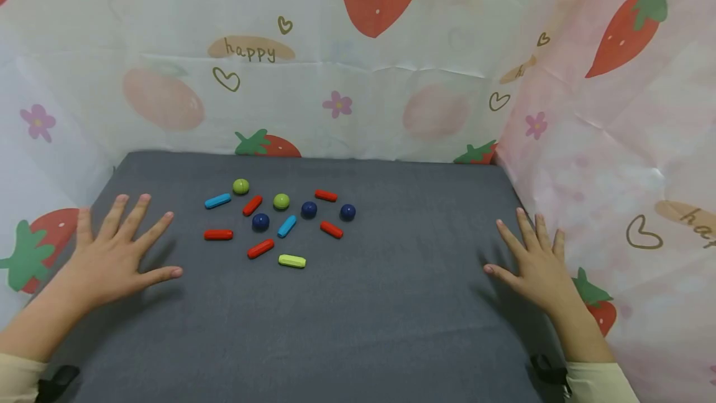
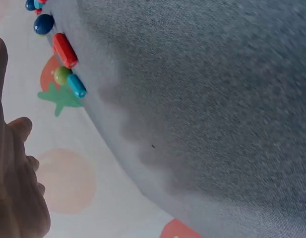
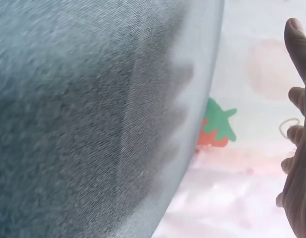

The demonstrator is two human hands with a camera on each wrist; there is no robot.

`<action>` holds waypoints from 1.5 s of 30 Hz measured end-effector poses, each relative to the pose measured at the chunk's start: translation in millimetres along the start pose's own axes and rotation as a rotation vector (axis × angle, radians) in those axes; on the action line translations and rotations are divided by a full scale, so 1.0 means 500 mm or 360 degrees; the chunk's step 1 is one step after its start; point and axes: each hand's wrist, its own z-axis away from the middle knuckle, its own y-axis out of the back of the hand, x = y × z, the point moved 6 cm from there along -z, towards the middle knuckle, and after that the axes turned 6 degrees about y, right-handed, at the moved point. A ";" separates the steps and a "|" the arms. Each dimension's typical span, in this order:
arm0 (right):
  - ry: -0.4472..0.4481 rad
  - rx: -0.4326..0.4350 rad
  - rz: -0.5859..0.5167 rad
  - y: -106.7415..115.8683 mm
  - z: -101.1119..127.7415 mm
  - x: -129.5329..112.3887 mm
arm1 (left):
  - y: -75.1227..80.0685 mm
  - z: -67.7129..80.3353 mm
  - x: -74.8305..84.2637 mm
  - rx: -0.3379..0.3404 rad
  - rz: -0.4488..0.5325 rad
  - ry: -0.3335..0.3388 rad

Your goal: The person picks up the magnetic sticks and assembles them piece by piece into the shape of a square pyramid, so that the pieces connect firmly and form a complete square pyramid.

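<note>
My left hand (image 1: 114, 257) is spread above the grey cloth at the left, fingers straight and holding nothing. The right hand (image 1: 534, 266) hovers with fingers apart near the right edge, also holding nothing. Nearest the left hand lie a red stick (image 1: 218, 235) and a blue stick (image 1: 217, 201). Around them are several more red sticks (image 1: 260, 249), another blue stick (image 1: 287, 226) and a yellow-green stick (image 1: 292, 261). Among the sticks sit two green balls (image 1: 281, 201) and three dark blue balls (image 1: 309, 209). The left wrist view catches some of these pieces past the left hand (image 2: 14, 163).
A grey cloth (image 1: 391, 316) covers the table. White curtains (image 1: 369, 79) printed with strawberries, hearts and flowers hang behind it and along both sides. Dark straps (image 1: 548, 370) circle both wrists, below pale sleeves (image 1: 601, 383).
</note>
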 end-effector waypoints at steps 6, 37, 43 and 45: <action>-0.0009 0.0036 -0.0077 0.002 -0.008 -0.004 | 0.003 -0.007 0.016 0.0007 0.0035 -0.0028; 0.0090 0.0211 -0.0602 0.013 -0.085 -0.035 | 0.005 -0.062 0.170 0.0056 0.0553 -0.0303; 0.0067 0.0176 -0.0730 0.010 -0.106 -0.046 | 0.001 -0.071 0.200 0.0049 0.0644 -0.0377; 0.0055 0.0157 -0.0755 0.007 -0.113 -0.049 | -0.004 -0.074 0.210 0.0034 0.0666 -0.0399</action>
